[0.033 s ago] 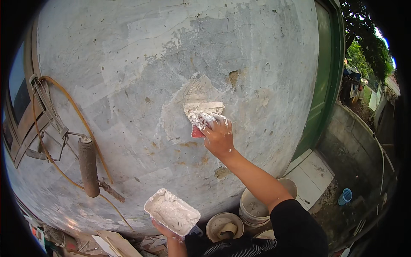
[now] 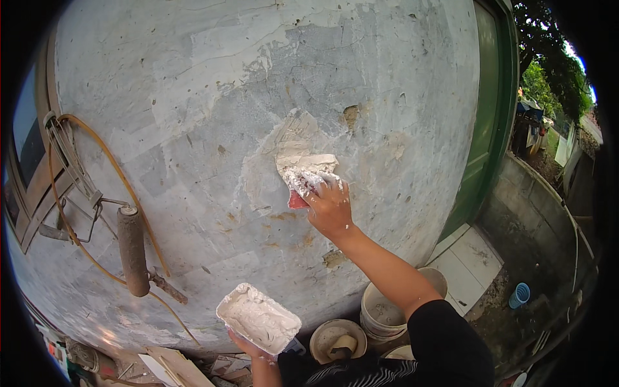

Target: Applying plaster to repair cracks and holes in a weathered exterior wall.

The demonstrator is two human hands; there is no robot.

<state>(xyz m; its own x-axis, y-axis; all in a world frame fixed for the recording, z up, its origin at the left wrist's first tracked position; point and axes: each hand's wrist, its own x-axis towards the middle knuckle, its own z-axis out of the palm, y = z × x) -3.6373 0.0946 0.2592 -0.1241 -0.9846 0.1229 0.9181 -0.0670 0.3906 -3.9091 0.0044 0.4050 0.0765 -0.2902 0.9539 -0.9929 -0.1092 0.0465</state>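
Note:
My right hand (image 2: 332, 209), its fingers smeared with white paste, is closed around a red putty scraper (image 2: 297, 199). A thick band of white filler paste (image 2: 311, 160) lies along the scraper's upper edge, against the wall. Just above it, a rough patch of the same filler (image 2: 298, 135) covers part of the grey, cracked wall (image 2: 193, 193). Low in front of me, my left hand (image 2: 248, 347) holds a white rectangular tub (image 2: 221, 312) from below. Filler coats the inside of the tub. Most of the left hand's fingers are hidden beneath it.
At left, a dirty paint roller (image 2: 133, 251) and a looped orange-brown hose (image 2: 122, 174) hang near a window frame. Stacked buckets (image 2: 375, 309) and a round basin (image 2: 317, 345) stand below my right arm. A green door (image 2: 477, 148) is at right; a blue plastic cup (image 2: 520, 295) lies beyond.

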